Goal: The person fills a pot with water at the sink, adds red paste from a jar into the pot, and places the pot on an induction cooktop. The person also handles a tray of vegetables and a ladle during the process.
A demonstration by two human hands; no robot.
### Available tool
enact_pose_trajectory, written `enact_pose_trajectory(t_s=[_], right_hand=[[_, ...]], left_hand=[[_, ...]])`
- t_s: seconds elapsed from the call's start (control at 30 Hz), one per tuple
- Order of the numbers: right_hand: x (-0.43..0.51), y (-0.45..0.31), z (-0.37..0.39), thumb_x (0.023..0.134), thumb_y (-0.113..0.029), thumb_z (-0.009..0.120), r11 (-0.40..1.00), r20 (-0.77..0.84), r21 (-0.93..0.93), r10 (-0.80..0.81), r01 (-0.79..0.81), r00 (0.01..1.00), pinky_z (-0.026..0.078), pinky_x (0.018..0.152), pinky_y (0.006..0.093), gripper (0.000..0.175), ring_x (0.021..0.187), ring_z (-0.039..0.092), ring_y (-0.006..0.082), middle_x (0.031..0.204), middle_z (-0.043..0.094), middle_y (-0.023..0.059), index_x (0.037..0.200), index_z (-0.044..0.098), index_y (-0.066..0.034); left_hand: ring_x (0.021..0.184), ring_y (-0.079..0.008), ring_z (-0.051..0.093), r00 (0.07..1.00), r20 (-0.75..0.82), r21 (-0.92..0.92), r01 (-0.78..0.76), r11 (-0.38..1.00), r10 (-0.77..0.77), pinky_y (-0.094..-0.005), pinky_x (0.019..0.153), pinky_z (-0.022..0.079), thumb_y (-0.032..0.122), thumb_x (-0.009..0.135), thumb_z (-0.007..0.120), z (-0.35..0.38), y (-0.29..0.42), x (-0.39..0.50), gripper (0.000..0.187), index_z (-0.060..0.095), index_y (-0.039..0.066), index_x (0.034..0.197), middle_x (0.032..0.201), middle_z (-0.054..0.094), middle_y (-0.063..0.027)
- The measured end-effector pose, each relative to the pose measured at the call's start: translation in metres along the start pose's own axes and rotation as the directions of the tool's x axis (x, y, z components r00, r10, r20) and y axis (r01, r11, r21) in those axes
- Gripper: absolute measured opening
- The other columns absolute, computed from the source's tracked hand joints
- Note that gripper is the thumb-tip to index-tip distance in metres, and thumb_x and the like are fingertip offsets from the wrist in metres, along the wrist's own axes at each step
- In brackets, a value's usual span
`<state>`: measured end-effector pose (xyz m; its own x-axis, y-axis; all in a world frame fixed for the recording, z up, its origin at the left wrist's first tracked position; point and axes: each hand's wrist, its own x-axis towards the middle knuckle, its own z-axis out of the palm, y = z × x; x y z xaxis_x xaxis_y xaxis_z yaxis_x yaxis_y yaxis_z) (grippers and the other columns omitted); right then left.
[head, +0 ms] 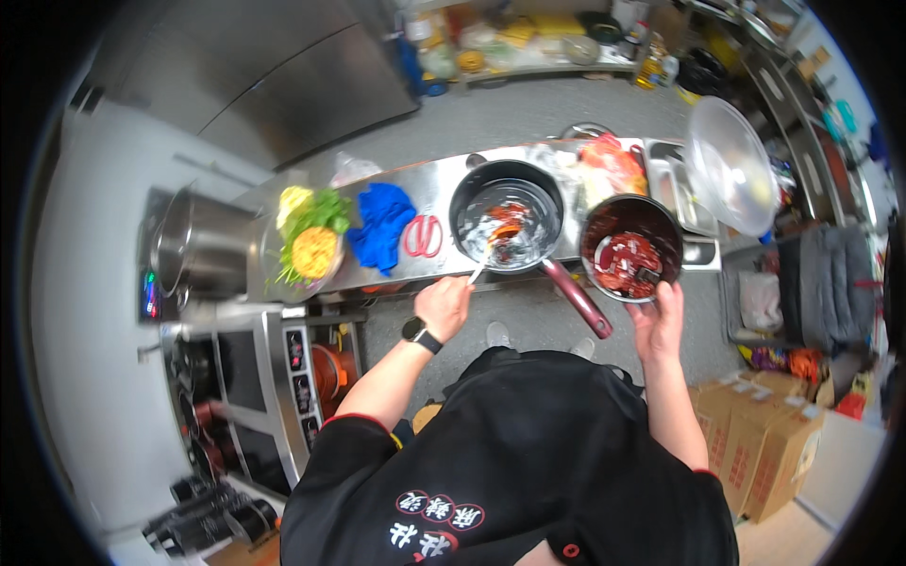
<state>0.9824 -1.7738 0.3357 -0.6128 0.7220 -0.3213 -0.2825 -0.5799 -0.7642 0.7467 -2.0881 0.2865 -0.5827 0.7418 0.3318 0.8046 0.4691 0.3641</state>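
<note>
My left hand [444, 305] grips the pale handle of a utensil [495, 244], whose orange-coloured end is inside a dark saucepan [507, 256]. Red sauce sits at the middle of this pan, in what looks like clear liquid. The pan's maroon handle [577, 297] points toward me. In my right hand [660, 322] is a dark, deep pot [593, 247], held by its near rim and side, right of the saucepan. Chunky red paste [630, 262] and a dark piece lie within it.
Red-handled scissors [422, 236], a blue cloth [382, 226] and a bowl with greens and yellow food [315, 253] are left on the steel counter [442, 173]. A plastic bag of red food [612, 166], metal trays [669, 159] and a translucent bowl [732, 170] are right.
</note>
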Motion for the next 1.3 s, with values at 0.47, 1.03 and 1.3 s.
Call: enact_pose_trajectory(t_s=[0.47,1.03,1.3], right_hand=[[0.005,0.001,-0.022,0.094,-0.041,0.072,0.996,0.016,-0.001,0.085,-0.085,0.996,0.048,0.104,0.0529,0.068,0.133,0.051,0.0303,0.148,0.049,0.0080,0.150,0.042,-0.0171],[0.002,-0.003,0.007,0.094,-0.026,0.072,0.993,0.089,0.075,0.080,-0.087,0.993,0.049,0.101,0.0473,0.073,0.127,0.057,0.0232,0.142,0.056,0.0068,0.155,0.034,-0.0143],[-0.002,0.001,-0.008,0.094,-0.021,0.069,0.995,0.160,0.093,0.027,-0.043,0.987,0.047,0.107,0.0485,0.079,0.136,0.051,0.0265,0.152,0.045,0.0105,0.159,0.026,-0.0095]], left_hand=[[0.072,-0.0313,0.067,0.988,-0.114,-0.065,0.099,0.993,-0.106,-0.0415,0.061,0.055,0.017,0.095,0.069,-0.007,0.009,0.000,0.013,0.069,0.008,0.103,0.081,0.065,-0.0113],[0.062,-0.0095,0.060,0.817,0.352,-0.838,0.493,0.235,-0.457,-0.0242,0.057,0.049,0.020,0.104,0.063,-0.087,0.102,0.082,0.019,0.068,0.003,0.107,0.078,0.064,0.0002],[0.066,-0.0286,0.065,0.949,0.104,-0.143,-0.281,0.949,0.297,-0.0407,0.057,0.051,0.024,0.090,0.076,-0.062,0.182,0.098,0.015,0.070,0.011,0.093,0.075,0.062,-0.0068]])
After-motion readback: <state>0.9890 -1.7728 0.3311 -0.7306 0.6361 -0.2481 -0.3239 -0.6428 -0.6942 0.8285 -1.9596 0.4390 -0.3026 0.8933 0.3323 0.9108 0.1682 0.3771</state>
